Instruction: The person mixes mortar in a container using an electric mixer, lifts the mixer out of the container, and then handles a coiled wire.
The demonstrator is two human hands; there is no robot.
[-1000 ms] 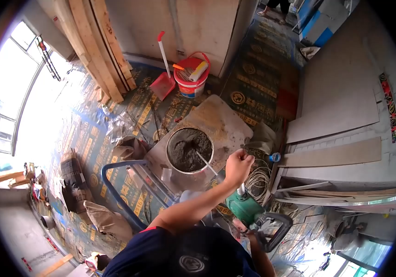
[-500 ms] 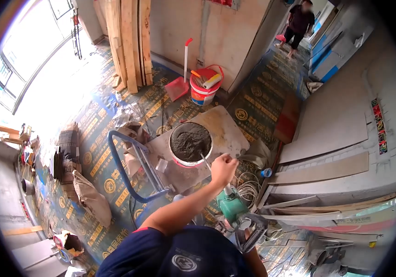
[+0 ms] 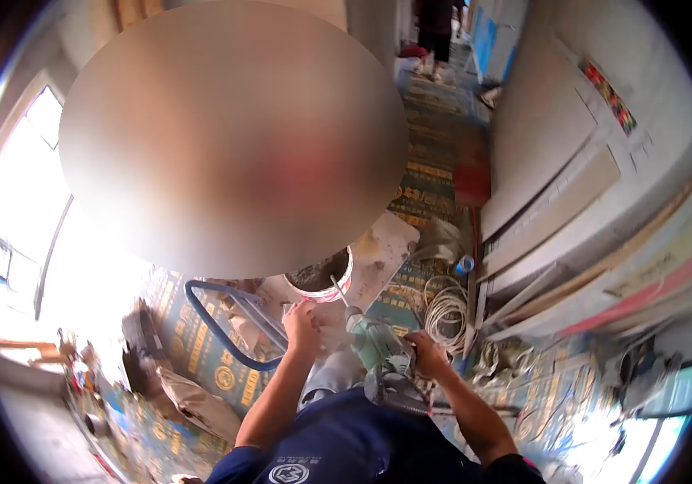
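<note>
A green mixing drill (image 3: 380, 343) with a black rear handle is in front of my body. Its thin metal rod (image 3: 338, 289) slants into a bucket (image 3: 349, 278) of grey wet mortar (image 3: 322, 273). My left hand (image 3: 302, 321) is closed, left of the drill and just below the bucket, on the drill's side handle, which is mostly hidden and blurred. My right hand (image 3: 427, 353) is closed against the right side of the drill body, its fingertips partly hidden.
The bucket stands on a stained board (image 3: 394, 238). A blue metal frame (image 3: 215, 332) is to its left. Coiled cable (image 3: 447, 316) and a blue roll (image 3: 464, 264) lie right, beside leaning panels (image 3: 556, 210). A person (image 3: 435, 36) stands far back. A large blur hides the upper left.
My left hand has moved left, away from above the drill. The drill has turned and shifted left, and my right hand has come into clear view at its right side. The view has shifted too.
</note>
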